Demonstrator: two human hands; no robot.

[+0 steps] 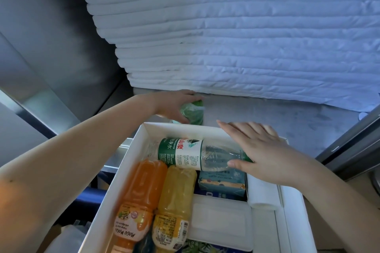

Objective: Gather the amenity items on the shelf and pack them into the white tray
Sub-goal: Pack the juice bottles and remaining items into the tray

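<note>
Hands are working over a white tray [181, 127] that is filling the lower middle of the frame, seen from above. The left hand [172, 107], reaching in from the lower left, is curling its fingers and thumb around a green bottle [194, 113]. This bottle is sitting on the grey shelf [277, 113] at the centre of the frame, just beyond the tray's far rim. The right hand [261, 150], coming in from the lower right, is lying open with straight fingers over one end of a water bottle [183, 153], its thumb touching the bottle's side. That water bottle, wearing a green and white label, is lying on its side across the far end of the tray. Nearer the bottom edge, an orange juice bottle [139, 191] and a yellow juice bottle [175, 193] are lying side by side along the tray's left wall. To their right, a blue carton [222, 183] is sitting beside a rolled white towel [263, 195], with a flat white packet [220, 222] lying below the carton. A tall stack of folded white linens [246, 37] is filling the upper half of the frame, resting on the shelf behind the green bottle.
</note>
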